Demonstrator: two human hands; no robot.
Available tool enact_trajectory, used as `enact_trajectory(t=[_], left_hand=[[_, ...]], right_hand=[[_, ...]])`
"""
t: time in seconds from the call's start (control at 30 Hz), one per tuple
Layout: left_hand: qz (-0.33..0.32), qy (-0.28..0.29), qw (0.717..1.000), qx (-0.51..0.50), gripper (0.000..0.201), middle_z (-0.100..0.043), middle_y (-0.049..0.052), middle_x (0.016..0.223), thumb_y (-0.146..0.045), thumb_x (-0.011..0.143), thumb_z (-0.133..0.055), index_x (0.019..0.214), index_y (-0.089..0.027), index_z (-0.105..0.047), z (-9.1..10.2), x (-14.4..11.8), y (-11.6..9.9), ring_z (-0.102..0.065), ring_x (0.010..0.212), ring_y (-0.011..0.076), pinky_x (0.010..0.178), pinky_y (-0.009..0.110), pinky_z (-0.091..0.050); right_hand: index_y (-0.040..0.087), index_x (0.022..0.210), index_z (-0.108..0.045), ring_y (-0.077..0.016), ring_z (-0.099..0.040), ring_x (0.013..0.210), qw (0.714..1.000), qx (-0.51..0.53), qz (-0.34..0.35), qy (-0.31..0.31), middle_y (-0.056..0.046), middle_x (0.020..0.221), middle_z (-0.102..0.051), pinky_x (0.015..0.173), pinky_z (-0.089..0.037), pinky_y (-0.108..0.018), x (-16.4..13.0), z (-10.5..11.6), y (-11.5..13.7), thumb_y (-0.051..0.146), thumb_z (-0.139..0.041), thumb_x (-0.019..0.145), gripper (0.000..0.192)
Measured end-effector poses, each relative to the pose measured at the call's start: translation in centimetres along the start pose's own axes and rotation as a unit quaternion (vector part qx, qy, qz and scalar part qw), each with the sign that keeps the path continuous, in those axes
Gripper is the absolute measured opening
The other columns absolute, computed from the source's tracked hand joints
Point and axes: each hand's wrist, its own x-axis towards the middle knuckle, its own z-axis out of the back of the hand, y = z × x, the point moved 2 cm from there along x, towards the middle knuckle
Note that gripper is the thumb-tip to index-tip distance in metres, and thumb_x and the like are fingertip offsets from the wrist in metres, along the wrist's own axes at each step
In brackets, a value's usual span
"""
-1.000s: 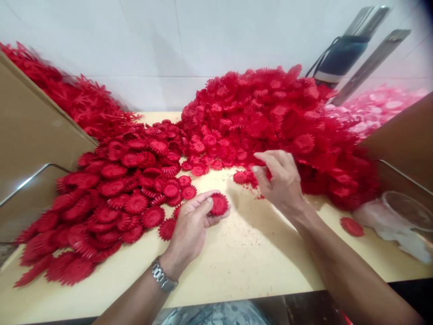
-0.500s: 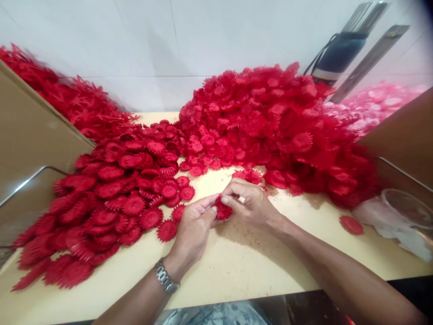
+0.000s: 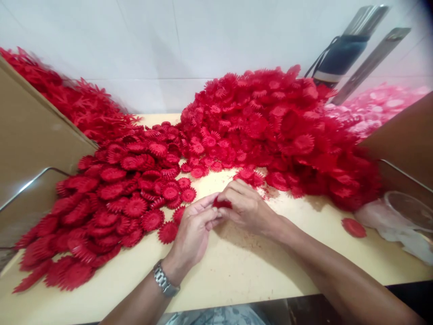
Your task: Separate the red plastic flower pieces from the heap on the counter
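Observation:
Between both hands is a small red flower-shaped piece with a fringed edge, partly hidden by fingers. My left hand, with a metal watch on its wrist, pinches it from the left. My right hand is closed on its right and upper side. Left of my left hand spreads a heap of thick red fringed discs, the nearest almost at the fingers. Behind the hands rises a taller pile of red fringed pieces; a few loose ones lie just beyond my right hand.
Cardboard panels flank the table. Red star-like pieces pile at the back left, pink pieces at the back right. A dark bottle and metal strip lean there. A clear plastic container and single red disc lie right.
My right fingers have folded further over the red piece, which now shows less and seems turned more edge-on. Both hands stay in about the same place.

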Motion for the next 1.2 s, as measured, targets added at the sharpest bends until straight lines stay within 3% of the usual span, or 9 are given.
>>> enact_trajectory(t=[0.17, 0.3, 0.4, 0.5, 0.57, 0.63, 0.77, 0.97, 1.2], left_hand=[[-0.018, -0.019, 0.999, 0.039, 0.027, -0.07, 0.006, 0.085, -0.008, 0.064, -0.061, 0.089, -0.013, -0.07, -0.1, 0.1, 0.5, -0.061, 0.079, 0.016, 0.072, 0.027, -0.048], [-0.033, -0.055, 0.996, 0.063, 0.024, -0.07, 0.006, 0.08, -0.01, 0.064, -0.062, 0.087, -0.013, -0.07, 0.2, 0.2, 0.6, -0.061, 0.075, 0.0157, 0.07, 0.027, -0.048], [-0.019, -0.078, 0.995, 0.063, 0.023, -0.069, 0.004, 0.072, -0.012, 0.065, -0.061, 0.085, -0.013, -0.07, 0.5, 0.1, 0.4, -0.06, 0.064, 0.0133, 0.064, 0.026, -0.048], [-0.013, -0.074, 0.996, 0.042, 0.019, -0.068, 0.003, 0.069, -0.013, 0.066, -0.063, 0.083, -0.013, -0.07, 0.6, 0.0, 0.2, -0.059, 0.061, 0.0118, 0.062, 0.025, -0.048], [-0.013, -0.055, 0.998, 0.017, 0.015, -0.068, 0.004, 0.072, -0.014, 0.067, -0.063, 0.081, -0.013, -0.07, 0.5, 0.0, 0.0, -0.06, 0.064, 0.0119, 0.065, 0.025, -0.048], [-0.015, -0.032, 0.999, -0.005, 0.014, -0.068, 0.004, 0.074, -0.013, 0.069, -0.06, 0.08, -0.013, -0.069, 0.4, 0.0, -0.1, -0.059, 0.066, 0.0114, 0.067, 0.024, -0.047], [-0.001, 0.001, 1.0, -0.007, 0.024, -0.068, 0.004, 0.077, -0.009, 0.067, -0.06, 0.089, -0.013, -0.069, 0.2, 0.0, 0.1, -0.058, 0.066, 0.0107, 0.064, 0.022, -0.046], [-0.013, -0.033, 0.999, 0.033, 0.026, -0.069, 0.006, 0.086, -0.011, 0.062, -0.065, 0.088, -0.013, -0.07, 0.3, 0.2, 0.7, -0.061, 0.078, 0.0161, 0.07, 0.026, -0.048], [-0.014, -0.05, 0.996, 0.067, 0.025, -0.07, 0.007, 0.085, -0.015, 0.065, -0.064, 0.089, -0.013, -0.07, 0.6, 0.4, 0.7, -0.062, 0.079, 0.017, 0.068, 0.027, -0.049]], right_hand=[[0.016, 0.069, -0.054, -0.0127, -0.047, 0.062, 0.997, 0.07, -0.045, 0.007, -0.002, 0.066, -0.051, 0.056, -0.038, -0.025, 0.1, -1.0, 0.2, 0.016, -0.048, 0.084, 0.017], [0.017, 0.069, -0.051, -0.0103, -0.048, 0.057, 0.977, 0.133, -0.159, -0.048, 0.001, 0.062, -0.05, 0.052, -0.039, -0.022, 0.2, 0.2, -0.6, 0.016, -0.047, 0.084, 0.015], [0.017, 0.073, -0.053, -0.0126, -0.049, 0.06, 0.963, 0.018, -0.217, -0.156, -0.001, 0.065, -0.052, 0.056, -0.041, -0.025, -0.1, 1.9, -2.5, 0.02, -0.045, 0.085, 0.014], [0.016, 0.086, -0.06, -0.02, -0.052, 0.078, 0.956, -0.174, -0.162, -0.172, -0.008, 0.083, -0.058, 0.072, -0.043, -0.036, -0.3, 3.0, -3.7, 0.022, -0.05, 0.083, 0.012], [0.016, 0.092, -0.061, -0.0226, -0.051, 0.087, 0.957, -0.209, -0.106, -0.171, -0.011, 0.091, -0.059, 0.078, -0.041, -0.039, -0.3, 3.1, -3.3, 0.023, -0.053, 0.082, 0.015], [0.016, 0.088, -0.061, -0.02, -0.051, 0.082, 0.978, -0.145, -0.049, -0.14, -0.008, 0.084, -0.059, 0.074, -0.042, -0.035, -0.1, 2.3, -2.1, 0.024, -0.055, 0.082, 0.012], [0.015, 0.075, -0.058, -0.0143, -0.048, 0.066, 1.0, 0.003, -0.001, 0.006, -0.003, 0.068, -0.051, 0.059, -0.04, -0.027, 0.0, -0.6, 0.2, 0.021, -0.053, 0.083, 0.011], [0.015, 0.071, -0.056, -0.0122, -0.048, 0.064, 0.995, 0.085, -0.045, 0.017, -0.003, 0.067, -0.052, 0.058, -0.038, -0.024, 0.0, -1.0, -0.1, 0.015, -0.049, 0.084, 0.015], [0.015, 0.069, -0.055, -0.0097, -0.05, 0.06, 0.968, 0.187, -0.16, 0.049, 0.0, 0.064, -0.053, 0.056, -0.038, -0.021, 0.1, -0.4, -0.3, 0.016, -0.045, 0.085, 0.019]])
